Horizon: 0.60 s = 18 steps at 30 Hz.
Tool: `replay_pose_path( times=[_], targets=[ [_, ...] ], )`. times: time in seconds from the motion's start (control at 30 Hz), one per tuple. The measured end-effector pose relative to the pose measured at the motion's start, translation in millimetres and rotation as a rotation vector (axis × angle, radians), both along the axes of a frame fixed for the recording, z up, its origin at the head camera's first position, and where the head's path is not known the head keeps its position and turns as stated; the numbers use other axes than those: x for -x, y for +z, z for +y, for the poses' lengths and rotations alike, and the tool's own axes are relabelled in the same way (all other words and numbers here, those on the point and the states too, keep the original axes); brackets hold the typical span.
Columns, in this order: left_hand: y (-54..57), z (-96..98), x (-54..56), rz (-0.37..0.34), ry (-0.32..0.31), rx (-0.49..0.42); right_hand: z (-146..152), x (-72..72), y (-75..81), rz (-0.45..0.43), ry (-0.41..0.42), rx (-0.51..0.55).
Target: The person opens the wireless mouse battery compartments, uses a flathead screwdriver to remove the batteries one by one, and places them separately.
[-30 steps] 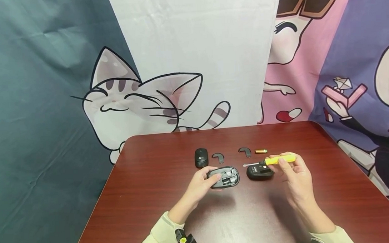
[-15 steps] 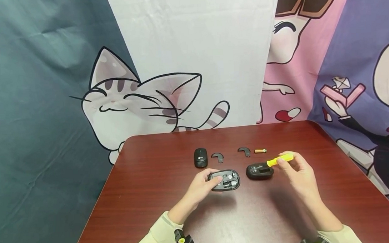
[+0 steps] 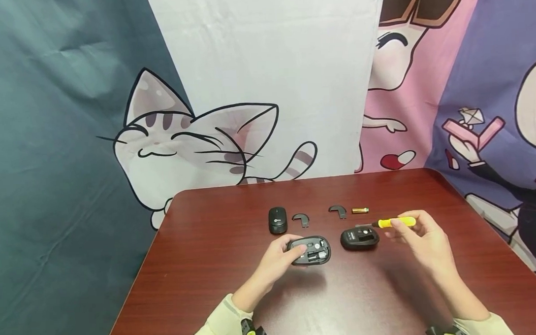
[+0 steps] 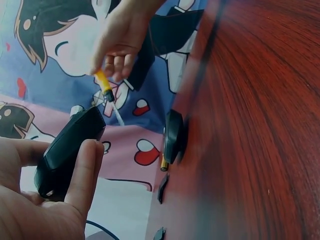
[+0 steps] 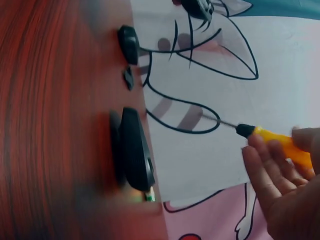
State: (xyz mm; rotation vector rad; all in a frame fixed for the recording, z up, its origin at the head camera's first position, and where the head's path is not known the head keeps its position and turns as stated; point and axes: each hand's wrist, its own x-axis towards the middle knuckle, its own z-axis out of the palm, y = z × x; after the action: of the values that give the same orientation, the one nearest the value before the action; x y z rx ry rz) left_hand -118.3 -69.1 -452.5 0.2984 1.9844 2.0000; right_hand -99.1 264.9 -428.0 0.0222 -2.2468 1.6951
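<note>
Cloth (image 3: pixel 264 74) hangs behind the table (image 3: pixel 200 268). Above it, the left hand (image 3: pixel 277 257) clamps a mouse (image 3: pixel 314 248), the right hand (image 3: pixel 427 238) pinches a screwdriver (image 3: pixel 387 223); that mouse looks light, stiff and slick, best gripped edgewise

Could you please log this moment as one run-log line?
Left hand: grips black mouse, compartment open | Right hand: holds yellow screwdriver, tip touching nothing | Table: upright mouse, overturned mouse, two curved covers, battery
</note>
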Motion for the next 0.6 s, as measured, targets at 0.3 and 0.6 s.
replay_pose_path(
  times=[0.3, 0.6],
  targets=[
    [-4.9, -0.8, -0.2, -0.006, 0.001, 0.001, 21.1, 1.7, -11.8, -0.189, -0.098, -0.478],
    [-6.9, -1.7, 1.3, -0.008, 0.001, -0.01, 35.9, 12.0, -37.2, -0.207, -0.092, -0.663]
  ],
)
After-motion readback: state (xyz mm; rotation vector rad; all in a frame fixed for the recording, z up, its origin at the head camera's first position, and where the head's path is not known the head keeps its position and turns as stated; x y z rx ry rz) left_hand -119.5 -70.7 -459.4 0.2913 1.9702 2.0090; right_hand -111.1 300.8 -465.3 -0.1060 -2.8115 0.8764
